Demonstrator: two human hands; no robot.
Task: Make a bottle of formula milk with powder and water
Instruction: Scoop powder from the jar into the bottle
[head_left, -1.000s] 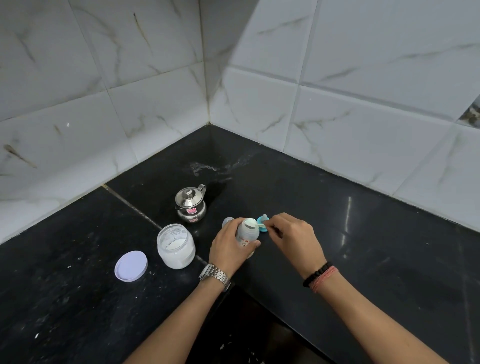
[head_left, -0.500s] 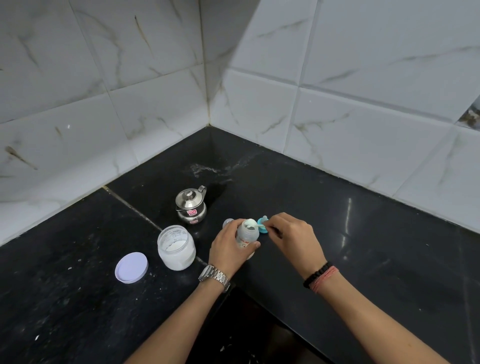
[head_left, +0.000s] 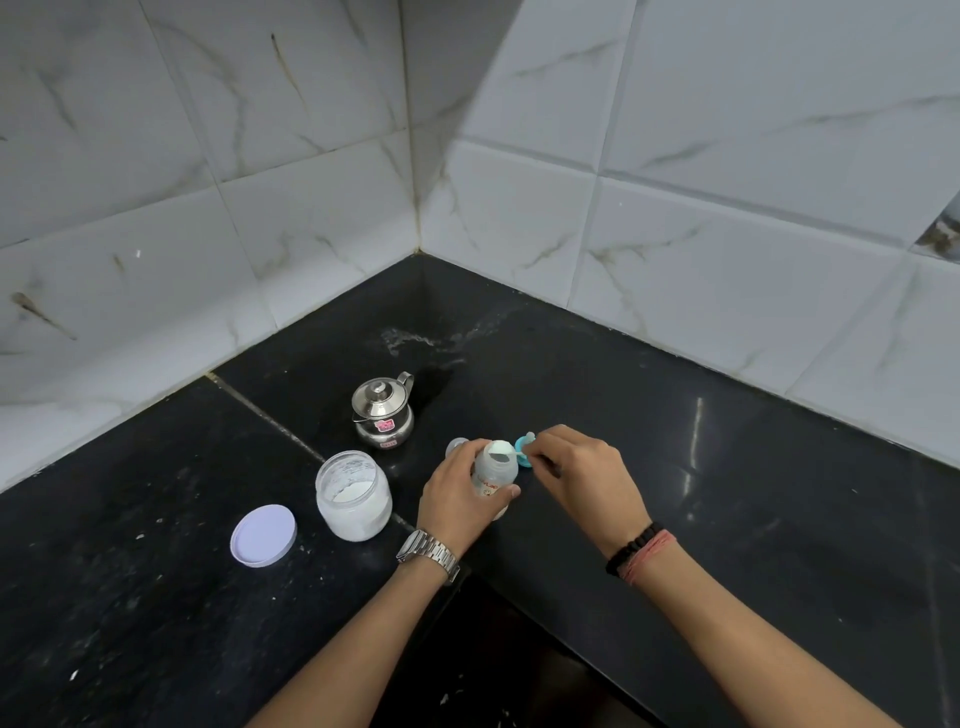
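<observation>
My left hand (head_left: 457, 499) grips a small clear baby bottle (head_left: 493, 467) standing on the black counter (head_left: 727, 493), its mouth uncovered. My right hand (head_left: 582, 467) pinches the handle of a small scoop (head_left: 506, 455) whose bowl sits over the bottle's mouth. A teal ring with the teat (head_left: 523, 448) lies just behind the bottle, partly hidden by my right fingers. An open jar of white powder (head_left: 353, 493) stands left of the bottle. A small steel kettle with a lid (head_left: 383, 410) stands behind them.
The jar's pale lilac lid (head_left: 264, 534) lies on the counter left of the jar. A small clear cap (head_left: 457, 446) peeks out behind my left hand. White tiled walls meet in a corner behind the counter. A dark gap drops off between my forearms.
The scoop's bowl has shifted slightly over the bottle's mouth; both hands and the bottle stay almost where they were.
</observation>
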